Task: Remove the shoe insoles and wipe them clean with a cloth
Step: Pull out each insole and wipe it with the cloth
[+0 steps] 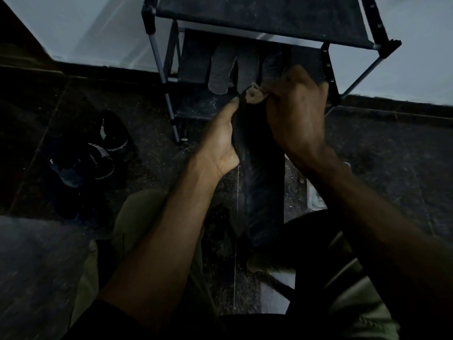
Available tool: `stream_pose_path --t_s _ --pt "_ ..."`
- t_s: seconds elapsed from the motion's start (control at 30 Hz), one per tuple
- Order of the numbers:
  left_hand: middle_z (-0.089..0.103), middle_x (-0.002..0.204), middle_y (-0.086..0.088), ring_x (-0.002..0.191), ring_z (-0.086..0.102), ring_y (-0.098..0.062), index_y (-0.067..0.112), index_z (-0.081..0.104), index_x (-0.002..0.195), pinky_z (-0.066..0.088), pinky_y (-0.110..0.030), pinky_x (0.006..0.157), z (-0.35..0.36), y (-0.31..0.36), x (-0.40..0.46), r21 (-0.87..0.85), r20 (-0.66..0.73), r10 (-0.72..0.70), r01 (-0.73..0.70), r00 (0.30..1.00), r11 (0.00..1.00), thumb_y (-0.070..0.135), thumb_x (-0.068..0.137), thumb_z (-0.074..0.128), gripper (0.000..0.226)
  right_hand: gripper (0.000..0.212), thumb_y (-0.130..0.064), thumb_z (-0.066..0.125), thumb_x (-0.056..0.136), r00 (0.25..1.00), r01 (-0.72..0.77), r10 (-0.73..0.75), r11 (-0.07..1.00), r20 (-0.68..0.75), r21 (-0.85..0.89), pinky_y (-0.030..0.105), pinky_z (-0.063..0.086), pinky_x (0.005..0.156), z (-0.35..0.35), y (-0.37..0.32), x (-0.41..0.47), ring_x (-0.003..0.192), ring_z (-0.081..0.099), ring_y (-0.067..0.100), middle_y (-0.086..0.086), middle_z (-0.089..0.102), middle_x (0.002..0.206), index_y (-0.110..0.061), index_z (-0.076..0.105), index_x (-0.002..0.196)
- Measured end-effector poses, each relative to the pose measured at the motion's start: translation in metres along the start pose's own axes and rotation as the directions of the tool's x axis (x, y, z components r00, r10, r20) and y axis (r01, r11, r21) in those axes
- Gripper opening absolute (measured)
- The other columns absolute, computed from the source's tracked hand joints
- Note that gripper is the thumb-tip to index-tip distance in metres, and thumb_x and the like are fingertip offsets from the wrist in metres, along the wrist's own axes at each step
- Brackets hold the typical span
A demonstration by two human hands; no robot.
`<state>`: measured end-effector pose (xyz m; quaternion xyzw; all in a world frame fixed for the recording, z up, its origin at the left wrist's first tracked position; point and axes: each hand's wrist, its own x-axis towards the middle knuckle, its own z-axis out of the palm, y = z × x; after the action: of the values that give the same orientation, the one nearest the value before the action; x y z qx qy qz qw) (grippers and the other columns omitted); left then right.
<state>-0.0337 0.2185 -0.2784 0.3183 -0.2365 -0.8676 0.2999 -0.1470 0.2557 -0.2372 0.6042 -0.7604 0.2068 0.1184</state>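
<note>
A dark insole (247, 133) is held upright between the two hands, in front of the person's knees. Its left edge is gripped by the left hand (220, 141), whose thumb is laid along that edge up to the tip and whose fingers are hidden behind the insole. A small tan cloth (255, 94) is pinched in the curled fingers of the right hand (294, 111) and is pressed against the top end of the insole, just beside the left thumb tip. The lower part of the insole runs down between the wrists, where it merges in the dim light with a dark strip below; where it ends cannot be told.

Beyond the hands, a black shoe rack (264, 20) with metal legs is seen, and on its lower shelf, just past the fingertips, two grey insoles (220, 67) are laid side by side. Well to the left of the left hand, a pair of dark shoes (98, 153) with white stripes is set on the dark floor (392, 148).
</note>
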Motion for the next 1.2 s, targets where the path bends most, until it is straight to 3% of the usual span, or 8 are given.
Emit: stream_pose_path --t_s 0.27,0.37,0.47,0.67,0.77,0.9,1.0,1.2 --pt "0.072 0.097 -0.014 0.087 0.071 -0.023 0.004 0.067 0.102 0.057 -0.032 0.081 -0.01 0.006 -0.003 0.017 -0.032 -0.018 0.018 0.999 1.0 0.039 0.101 0.038 0.044 0.025 -0.014 0.07 0.079 0.94 0.316 -0.317 0.948 0.129 0.029 0.04 0.038 0.073 0.0 -0.023 -0.049 0.084 0.059 0.032 0.01 0.061 0.094 -0.019 0.072 0.104" --pt "0.072 0.087 -0.011 0.077 0.071 -0.021 0.008 0.067 0.1 0.059 -0.03 0.068 -0.004 0.002 -0.001 0.011 -0.074 0.008 -0.008 0.997 1.0 0.037 0.102 0.038 0.04 0.027 -0.02 0.05 0.088 0.972 0.225 -0.223 0.974 0.077 -0.019 0.041 0.039 0.075 -0.006 -0.008 -0.032 0.084 0.059 0.033 0.012 0.06 0.091 -0.018 0.073 0.102" --pt "0.072 0.095 -0.013 0.085 0.071 -0.024 0.009 0.066 0.106 0.058 -0.034 0.072 -0.001 0.003 0.0 -0.014 -0.064 0.006 -0.007 0.998 1.0 0.038 0.102 0.037 0.042 0.038 -0.025 0.039 0.087 0.989 0.141 -0.14 0.99 0.046 -0.022 0.036 0.031 0.074 -0.006 -0.005 -0.018 0.084 0.058 0.032 0.012 0.058 0.089 -0.016 0.074 0.1" --pt "0.062 0.125 -0.023 0.117 0.052 -0.034 0.006 0.066 0.113 0.037 -0.041 0.104 -0.013 0.007 0.003 0.037 -0.13 0.023 -0.018 0.991 0.999 0.04 0.1 0.043 0.044 0.02 -0.02 0.064 0.08 0.915 0.383 -0.391 0.919 0.097 0.091 0.035 0.025 0.074 0.002 -0.014 -0.053 0.087 0.054 0.028 0.003 0.061 0.093 -0.027 0.074 0.096" --pt "0.065 0.119 -0.023 0.114 0.055 -0.033 0.003 0.067 0.115 0.046 -0.037 0.093 -0.01 0.01 0.004 -0.041 -0.139 0.016 -0.022 0.99 0.999 0.042 0.102 0.036 0.051 0.016 -0.018 0.066 0.086 0.98 0.179 -0.196 0.931 0.021 0.317 0.033 0.041 0.076 -0.002 0.0 -0.053 0.088 0.059 0.015 0.0 0.066 0.092 -0.02 0.077 0.098" --pt "0.061 0.125 -0.024 0.117 0.059 -0.035 0.0 0.055 0.128 0.049 -0.044 0.098 -0.006 0.017 0.001 -0.116 -0.131 0.061 -0.076 0.989 0.99 0.038 0.104 0.032 0.051 0.015 -0.01 0.069 0.088 0.956 -0.277 0.23 0.503 0.182 0.819 0.017 0.05 0.073 -0.021 0.013 -0.052 0.079 0.064 -0.003 -0.002 0.071 0.089 -0.003 0.073 0.101" --pt "0.07 0.103 -0.02 0.095 0.067 -0.029 0.001 0.063 0.108 0.054 -0.04 0.087 -0.005 0.017 -0.001 -0.097 -0.117 0.084 -0.096 0.99 0.991 0.036 0.104 0.032 0.047 0.012 -0.01 0.067 0.09 0.862 -0.492 0.293 0.286 0.413 0.823 0.016 0.049 0.068 -0.024 0.015 -0.061 0.076 0.064 0.002 0.002 0.072 0.088 -0.005 0.072 0.099" --pt "0.069 0.104 -0.024 0.097 0.067 -0.03 0.0 0.061 0.111 0.046 -0.043 0.1 -0.004 0.018 -0.002 -0.122 -0.038 0.09 -0.094 0.995 0.988 0.038 0.104 0.028 0.051 0.008 -0.015 0.067 0.09 0.802 -0.596 0.236 0.285 0.548 0.75 0.03 0.053 0.074 -0.024 0.007 -0.065 0.083 0.064 0.017 0.015 0.072 0.094 -0.016 0.073 0.094"
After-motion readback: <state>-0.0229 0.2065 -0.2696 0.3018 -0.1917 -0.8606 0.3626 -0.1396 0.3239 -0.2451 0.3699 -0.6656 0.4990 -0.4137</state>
